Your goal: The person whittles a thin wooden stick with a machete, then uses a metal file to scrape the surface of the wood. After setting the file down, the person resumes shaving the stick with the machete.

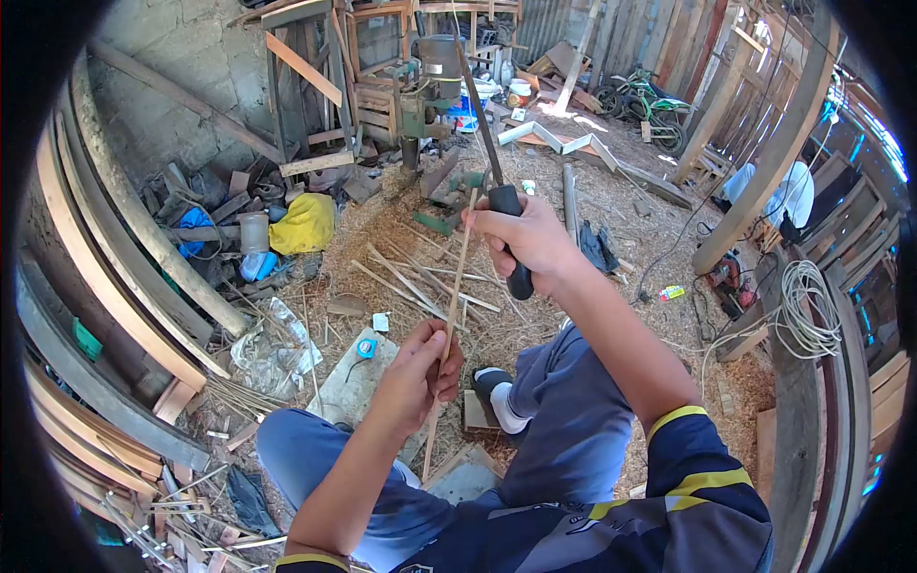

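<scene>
My left hand [422, 371] is closed around the lower part of a thin bamboo strip [458, 272] that stands almost upright in front of me. My right hand [528, 241] grips the black handle of a long knife [482, 124], blade pointing up and away; its thumb and fingertips touch the strip near its top end. The blade runs just right of the strip. I sit with my knees in blue trousers [564, 420] spread, one foot in a dark shoe [489, 382] on the ground.
Several split bamboo strips [420, 282] and shavings litter the ground ahead. A tape measure [367, 348] lies on a flat board by my left knee. Curved planks [115, 286] are stacked at left; a yellow bag [304, 223], wooden frames, a coiled white cord [807, 306] at right.
</scene>
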A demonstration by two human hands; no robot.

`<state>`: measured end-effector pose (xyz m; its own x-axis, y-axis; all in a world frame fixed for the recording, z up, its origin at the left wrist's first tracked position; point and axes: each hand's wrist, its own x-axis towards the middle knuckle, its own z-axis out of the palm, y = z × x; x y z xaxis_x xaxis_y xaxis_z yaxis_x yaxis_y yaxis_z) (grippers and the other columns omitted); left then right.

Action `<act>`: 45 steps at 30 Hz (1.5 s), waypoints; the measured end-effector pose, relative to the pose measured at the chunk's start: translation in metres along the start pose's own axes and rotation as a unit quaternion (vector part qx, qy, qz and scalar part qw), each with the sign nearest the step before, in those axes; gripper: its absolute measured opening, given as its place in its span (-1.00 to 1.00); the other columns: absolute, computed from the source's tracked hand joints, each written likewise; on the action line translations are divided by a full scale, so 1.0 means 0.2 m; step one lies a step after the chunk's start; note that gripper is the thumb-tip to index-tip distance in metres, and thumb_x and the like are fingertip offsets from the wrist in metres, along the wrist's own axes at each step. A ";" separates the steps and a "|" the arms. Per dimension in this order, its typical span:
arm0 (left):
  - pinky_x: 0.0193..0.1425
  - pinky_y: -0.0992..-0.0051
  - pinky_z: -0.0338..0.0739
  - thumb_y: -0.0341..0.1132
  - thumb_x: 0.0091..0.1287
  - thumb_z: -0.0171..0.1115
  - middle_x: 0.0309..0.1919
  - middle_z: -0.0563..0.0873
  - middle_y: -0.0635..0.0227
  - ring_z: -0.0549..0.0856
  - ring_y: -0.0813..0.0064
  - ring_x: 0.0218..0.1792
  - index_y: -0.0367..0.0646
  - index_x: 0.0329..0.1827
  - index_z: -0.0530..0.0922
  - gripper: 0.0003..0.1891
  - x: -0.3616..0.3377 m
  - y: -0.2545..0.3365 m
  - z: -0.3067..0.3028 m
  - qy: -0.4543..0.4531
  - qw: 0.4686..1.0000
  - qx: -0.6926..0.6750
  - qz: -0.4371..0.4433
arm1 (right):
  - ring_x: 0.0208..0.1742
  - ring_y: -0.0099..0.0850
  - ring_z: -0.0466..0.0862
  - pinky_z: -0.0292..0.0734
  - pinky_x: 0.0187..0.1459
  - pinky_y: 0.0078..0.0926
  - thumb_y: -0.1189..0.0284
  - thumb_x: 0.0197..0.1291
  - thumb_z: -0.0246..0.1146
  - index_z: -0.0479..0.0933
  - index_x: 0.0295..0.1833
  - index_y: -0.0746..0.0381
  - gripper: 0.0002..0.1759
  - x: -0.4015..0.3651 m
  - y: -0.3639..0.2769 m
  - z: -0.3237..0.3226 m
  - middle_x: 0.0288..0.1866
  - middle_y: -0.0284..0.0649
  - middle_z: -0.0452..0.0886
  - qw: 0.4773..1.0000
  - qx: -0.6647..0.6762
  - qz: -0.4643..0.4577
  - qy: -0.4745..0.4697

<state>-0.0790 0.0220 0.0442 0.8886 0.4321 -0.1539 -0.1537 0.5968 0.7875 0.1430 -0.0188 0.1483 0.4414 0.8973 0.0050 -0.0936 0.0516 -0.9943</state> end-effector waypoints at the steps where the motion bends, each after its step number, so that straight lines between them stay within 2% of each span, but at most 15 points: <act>1: -0.48 0.59 0.29 -0.12 0.72 0.07 -0.43 0.41 0.52 0.33 0.68 -0.54 -0.02 0.08 0.45 -0.82 0.01 0.00 0.00 -0.001 1.000 -0.001 -0.005 | -0.71 -0.58 0.43 0.28 -0.65 -0.52 0.38 0.37 0.45 0.64 -0.05 0.29 -0.78 0.00 0.00 -0.01 -0.57 -0.42 0.47 1.000 -0.014 -0.008 0.004; 3: -0.49 0.59 0.29 -0.12 0.73 0.06 -0.44 0.41 0.53 0.33 0.68 -0.55 -0.05 0.07 0.48 -0.79 0.03 0.00 0.01 0.010 0.999 0.043 0.008 | -0.71 -0.57 0.46 0.31 -0.66 -0.49 0.29 0.37 0.48 0.60 -0.17 0.25 -0.73 0.01 0.01 -0.03 -0.57 -0.40 0.49 0.999 -0.042 -0.021 0.011; 6: -0.48 0.60 0.29 -0.12 0.74 0.04 -0.46 0.41 0.53 0.33 0.69 -0.55 -0.10 0.03 0.52 -0.76 0.06 -0.02 0.01 0.021 0.996 0.084 0.022 | -0.72 -0.59 0.41 0.29 -0.64 -0.54 0.12 0.52 0.34 0.63 -0.06 0.32 -0.59 0.00 -0.02 -0.08 -0.58 -0.42 0.46 0.995 -0.084 -0.040 0.026; 10: -0.46 0.60 0.29 -0.13 0.75 0.01 -0.46 0.42 0.54 0.34 0.70 -0.53 -0.08 -0.05 0.51 -0.75 0.11 -0.07 -0.02 0.007 0.994 0.104 0.036 | -0.71 -0.56 0.41 0.30 -0.63 -0.52 -0.16 0.59 0.13 0.58 -0.21 0.30 -0.34 -0.07 0.01 -0.27 -0.59 -0.37 0.44 0.991 -0.115 -0.053 0.047; 13: -0.46 0.60 0.27 -0.14 0.75 0.00 -0.45 0.42 0.54 0.34 0.70 -0.52 -0.02 -0.06 0.47 -0.79 0.12 -0.10 -0.01 -0.007 0.992 0.125 0.027 | -0.65 -0.53 0.47 0.35 -0.55 -0.48 -0.17 0.62 0.05 0.62 -0.20 0.31 -0.29 -0.18 0.10 -0.45 -0.60 -0.38 0.45 0.984 -0.171 -0.044 0.030; 16: -0.48 0.61 0.21 -0.14 0.75 0.00 -0.45 0.38 0.58 0.31 0.73 -0.52 0.02 -0.05 0.45 -0.81 0.15 -0.12 0.02 -0.004 0.990 0.138 -0.020 | -0.54 -0.43 0.58 0.42 -0.42 -0.34 -0.10 0.63 0.07 0.65 -0.19 0.32 -0.33 -0.25 0.30 -0.68 -0.60 -0.29 0.49 0.942 -0.331 -0.039 0.047; 19: -0.49 0.64 0.15 -0.10 0.74 0.00 -0.45 0.36 0.61 0.28 0.75 -0.52 0.02 -0.07 0.44 -0.79 0.21 -0.12 0.07 -0.013 0.985 0.156 -0.070 | -0.43 -0.25 0.66 0.46 -0.31 -0.20 -0.02 0.61 0.12 0.66 -0.19 0.30 -0.42 -0.34 0.37 -0.76 -0.55 -0.13 0.55 0.899 -0.433 -0.066 0.017; 20: -0.49 0.65 0.11 -0.07 0.74 0.00 -0.45 0.34 0.64 0.25 0.77 -0.52 0.02 -0.04 0.48 -0.77 0.25 -0.13 0.08 -0.021 0.985 0.157 -0.069 | -0.38 -0.07 0.69 0.48 -0.28 -0.11 0.05 0.55 0.18 0.68 -0.17 0.24 -0.54 -0.37 0.39 -0.76 -0.48 -0.01 0.60 0.877 -0.468 -0.100 0.033; 24: -0.47 0.62 0.10 -0.06 0.73 0.01 -0.46 0.34 0.65 0.24 0.76 -0.52 -0.01 -0.02 0.55 -0.73 0.35 -0.14 0.18 -0.017 0.980 0.182 -0.076 | -0.39 0.02 0.69 0.49 -0.31 -0.05 0.03 0.47 0.24 0.70 -0.20 0.17 -0.58 -0.41 0.43 -0.80 -0.47 -0.01 0.63 0.863 -0.492 -0.112 -0.016; 29: -0.44 0.59 0.07 -0.02 0.71 0.06 -0.49 0.34 0.65 0.23 0.74 -0.50 -0.04 -0.05 0.59 -0.69 0.45 -0.17 0.24 -0.036 0.965 0.240 -0.099 | -0.43 0.03 0.69 0.50 -0.39 -0.03 -0.02 0.42 0.26 0.59 -0.35 0.15 -0.54 -0.39 0.53 -0.86 -0.52 -0.06 0.62 0.820 -0.542 -0.187 -0.014; 35: -0.41 0.59 0.15 -0.08 0.69 0.12 -0.49 0.44 0.63 0.33 0.72 -0.48 -0.07 -0.07 0.63 -0.72 0.52 -0.30 0.26 0.013 0.957 0.284 -0.055 | -0.47 -0.06 0.69 0.50 -0.42 -0.09 -0.01 0.41 0.26 0.56 -0.38 0.13 -0.54 -0.38 0.51 -0.88 -0.53 -0.14 0.63 0.782 -0.579 -0.232 -0.009; 38: -0.31 0.57 0.35 -0.09 0.69 0.14 -0.41 0.60 0.57 0.49 0.68 -0.39 -0.16 -0.04 0.66 -0.69 0.51 -0.34 0.25 0.039 0.949 0.307 -0.062 | -0.49 -0.09 0.68 0.49 -0.43 -0.10 0.01 0.40 0.27 0.54 -0.38 0.13 -0.56 -0.39 0.49 -0.89 -0.55 -0.16 0.62 0.772 -0.589 -0.240 -0.014; 41: 0.03 0.27 0.58 -0.07 0.68 0.10 -0.16 0.82 0.11 0.78 0.17 -0.12 -0.31 0.06 0.69 -0.58 0.44 -0.23 0.38 0.042 0.862 0.505 -0.027 | -0.51 -0.10 0.67 0.47 -0.44 -0.11 0.03 0.39 0.29 0.53 -0.38 0.13 -0.58 -0.40 0.49 -0.89 -0.56 -0.17 0.61 0.761 -0.601 -0.244 -0.018; 44: 0.03 0.19 0.59 -0.09 0.68 0.08 -0.17 0.79 -0.05 0.78 -0.08 -0.09 -0.27 0.10 0.69 -0.61 0.44 -0.35 0.28 0.005 0.887 0.462 0.011 | -0.51 -0.10 0.66 0.47 -0.44 -0.12 0.05 0.38 0.30 0.54 -0.37 0.13 -0.60 -0.43 0.49 -0.90 -0.56 -0.18 0.60 0.767 -0.597 -0.234 -0.013; 45: 0.00 0.18 0.59 -0.10 0.68 0.08 -0.20 0.78 -0.05 0.77 -0.10 -0.12 -0.26 0.09 0.69 -0.62 0.43 -0.34 0.28 -0.001 0.875 0.484 0.017 | -0.51 -0.10 0.66 0.47 -0.43 -0.12 0.05 0.38 0.30 0.54 -0.36 0.13 -0.60 -0.43 0.49 -0.90 -0.56 -0.17 0.60 0.764 -0.601 -0.234 -0.012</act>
<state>0.0313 -0.0189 0.0112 0.8918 0.4362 -0.1200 0.2564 -0.2688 0.9284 0.2570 -0.1707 0.0317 0.1573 0.9129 0.3767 0.9633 -0.0578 -0.2621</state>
